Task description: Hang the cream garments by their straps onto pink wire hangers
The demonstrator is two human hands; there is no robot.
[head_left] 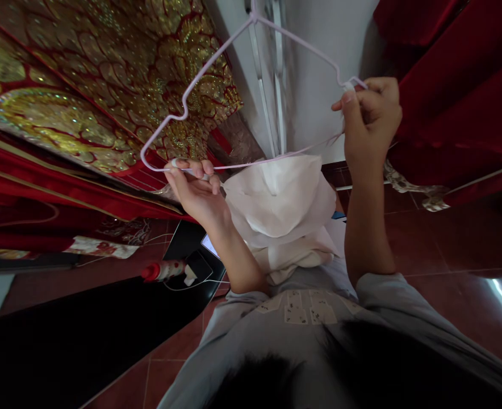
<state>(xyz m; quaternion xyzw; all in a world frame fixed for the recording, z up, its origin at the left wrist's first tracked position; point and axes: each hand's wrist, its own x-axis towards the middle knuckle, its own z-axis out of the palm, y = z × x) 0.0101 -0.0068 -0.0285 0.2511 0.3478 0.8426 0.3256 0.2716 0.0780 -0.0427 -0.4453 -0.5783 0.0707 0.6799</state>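
A pale pink clothes hanger is held up in front of me, its hook end at the top edge. My left hand curls its fingers over the lower bar near the left corner, where a small white piece shows. At the other end, my right hand pinches the right corner, with a white strip at the thumb tip. White cloth bunches below the lower bar, between my forearms. How it joins the hanger I cannot tell.
Red garments with gold sequins hang at the left, and dark red cloth at the right. Metal poles stand against the pale wall. A black table at lower left holds a red-capped bottle and a cable.
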